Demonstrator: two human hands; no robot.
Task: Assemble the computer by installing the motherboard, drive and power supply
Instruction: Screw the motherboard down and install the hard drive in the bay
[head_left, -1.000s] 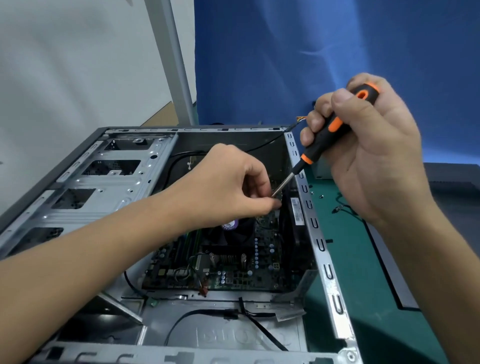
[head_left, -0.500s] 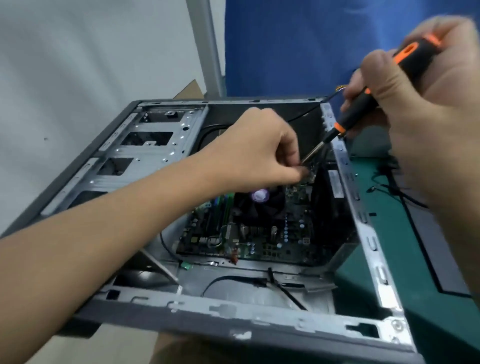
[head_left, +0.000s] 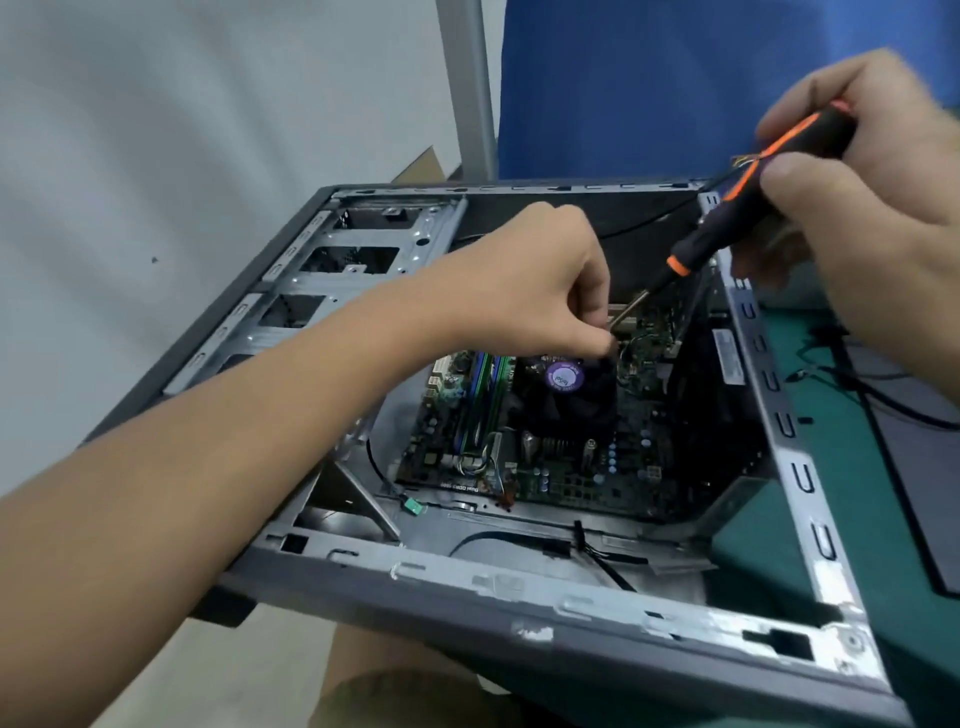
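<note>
An open grey computer case (head_left: 519, 587) lies on its side. Inside it sits a green motherboard (head_left: 571, 467) with a black CPU fan (head_left: 566, 395). My left hand (head_left: 535, 280) reaches into the case above the fan, its fingertips pinched together at the screwdriver's tip; any screw between them is too small to see. My right hand (head_left: 872, 208) grips a black and orange screwdriver (head_left: 743, 208), whose shaft slants down left to the board near my left fingertips.
Empty drive bays (head_left: 343, 270) fill the case's left side. Black cables (head_left: 602, 561) run along the case floor near the front. A green mat (head_left: 852, 493) with black cables lies to the right. A grey post (head_left: 467, 88) and blue cloth (head_left: 649, 78) stand behind.
The view has swung, so the case now sits more to the right and tilted. Both hands hold their places at the screwdriver tip over the board.
</note>
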